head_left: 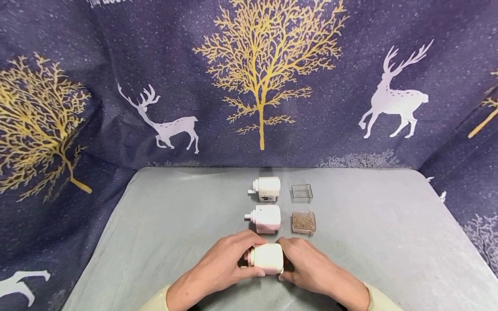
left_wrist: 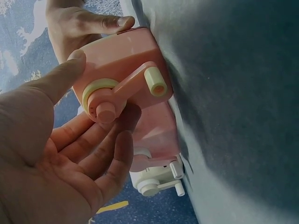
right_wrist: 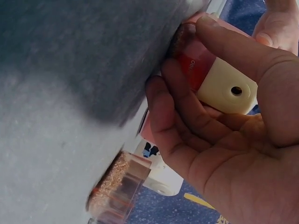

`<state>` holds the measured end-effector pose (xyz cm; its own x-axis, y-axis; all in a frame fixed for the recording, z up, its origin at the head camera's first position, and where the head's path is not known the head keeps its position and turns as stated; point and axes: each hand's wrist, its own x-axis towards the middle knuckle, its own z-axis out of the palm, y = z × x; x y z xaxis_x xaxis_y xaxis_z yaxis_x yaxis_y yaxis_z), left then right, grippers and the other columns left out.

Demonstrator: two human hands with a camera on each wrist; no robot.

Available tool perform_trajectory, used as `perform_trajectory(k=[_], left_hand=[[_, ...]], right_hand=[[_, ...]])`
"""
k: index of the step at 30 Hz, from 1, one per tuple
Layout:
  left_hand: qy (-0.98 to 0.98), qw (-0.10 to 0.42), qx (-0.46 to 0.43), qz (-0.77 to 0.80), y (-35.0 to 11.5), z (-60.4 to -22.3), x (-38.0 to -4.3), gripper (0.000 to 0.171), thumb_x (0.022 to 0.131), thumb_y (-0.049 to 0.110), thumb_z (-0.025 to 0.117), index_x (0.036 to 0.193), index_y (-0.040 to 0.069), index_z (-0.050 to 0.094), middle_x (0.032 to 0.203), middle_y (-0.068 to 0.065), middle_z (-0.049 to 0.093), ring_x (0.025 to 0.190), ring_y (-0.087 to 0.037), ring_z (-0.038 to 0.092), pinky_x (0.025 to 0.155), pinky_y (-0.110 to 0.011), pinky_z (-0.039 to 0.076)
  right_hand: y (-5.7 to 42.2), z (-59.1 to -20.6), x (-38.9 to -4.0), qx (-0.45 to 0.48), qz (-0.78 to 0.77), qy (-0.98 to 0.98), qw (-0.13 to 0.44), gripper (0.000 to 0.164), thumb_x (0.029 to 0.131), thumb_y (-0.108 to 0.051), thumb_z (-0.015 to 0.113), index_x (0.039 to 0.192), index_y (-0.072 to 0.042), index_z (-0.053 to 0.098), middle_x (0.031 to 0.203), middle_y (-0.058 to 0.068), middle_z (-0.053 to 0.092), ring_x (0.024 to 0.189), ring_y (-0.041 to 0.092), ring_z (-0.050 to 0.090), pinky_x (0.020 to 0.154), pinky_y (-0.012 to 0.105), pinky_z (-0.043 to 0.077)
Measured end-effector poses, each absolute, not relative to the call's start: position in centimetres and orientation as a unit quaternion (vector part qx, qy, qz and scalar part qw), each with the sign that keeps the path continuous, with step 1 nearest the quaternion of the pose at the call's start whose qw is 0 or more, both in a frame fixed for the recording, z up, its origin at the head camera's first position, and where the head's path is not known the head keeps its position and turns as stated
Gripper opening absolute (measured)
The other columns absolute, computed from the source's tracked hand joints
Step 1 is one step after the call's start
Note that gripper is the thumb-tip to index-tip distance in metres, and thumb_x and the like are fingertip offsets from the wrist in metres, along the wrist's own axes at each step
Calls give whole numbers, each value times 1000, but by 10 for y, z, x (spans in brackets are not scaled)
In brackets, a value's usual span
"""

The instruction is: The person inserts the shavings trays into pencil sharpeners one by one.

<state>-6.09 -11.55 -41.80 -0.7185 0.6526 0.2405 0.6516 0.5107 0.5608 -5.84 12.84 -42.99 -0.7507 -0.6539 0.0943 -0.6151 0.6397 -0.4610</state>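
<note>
A pink and cream crank pencil sharpener (head_left: 268, 258) stands near the front of the table between both hands. My left hand (head_left: 223, 262) grips it from the crank side, thumb on one side of its body and fingers on the other. The pink crank (left_wrist: 133, 81) with its cream knob points toward that palm. On the opposite end, my right hand (head_left: 311, 264) pinches the see-through red shavings drawer (right_wrist: 192, 59), thumb and fingers at its two sides. Dark shavings show inside it. Beside the drawer is the cream face with a round pencil hole (right_wrist: 237, 90).
Behind stand a pink and white sharpener (head_left: 267, 218) and a white sharpener (head_left: 269, 188), cranks to the left. Right of them lie a clear drawer full of shavings (head_left: 303, 223) and a bare clear drawer (head_left: 302, 192). A patterned dark blue cloth (head_left: 249, 157) hangs behind the grey table (head_left: 175, 207).
</note>
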Motion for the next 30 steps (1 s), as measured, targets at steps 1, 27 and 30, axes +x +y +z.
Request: perform_trajectory(k=[1,27,30], left_hand=[[868,1,376,323,-116,-418,-61,55,79,53,73,124,26,59,111,17,56,86,-1,53,73,-24,49],[869,-15,384,312,-116,-420,-62,57,81,54,71,126,21,60,113,15,57,90,-1,54,76,-26,51],[870,-15,385,307,-116,-419,-62,56,81,54,71,126,22,60,113,16,57,91,0,54,77,-26,51]], right_hand=[[128,-430,-59,-350,-242,904,44,45,65,-25,88,91,-16,54,78,-10,56,69,3,53,56,22,47],[128,-436,-58,-349,-273,896,37,48,64,-26,89,94,-19,52,81,-15,53,72,6,54,59,24,48],[129,-436,-58,-349,-278,894,39,48,64,-25,89,95,-20,52,81,-15,53,72,6,54,60,24,48]])
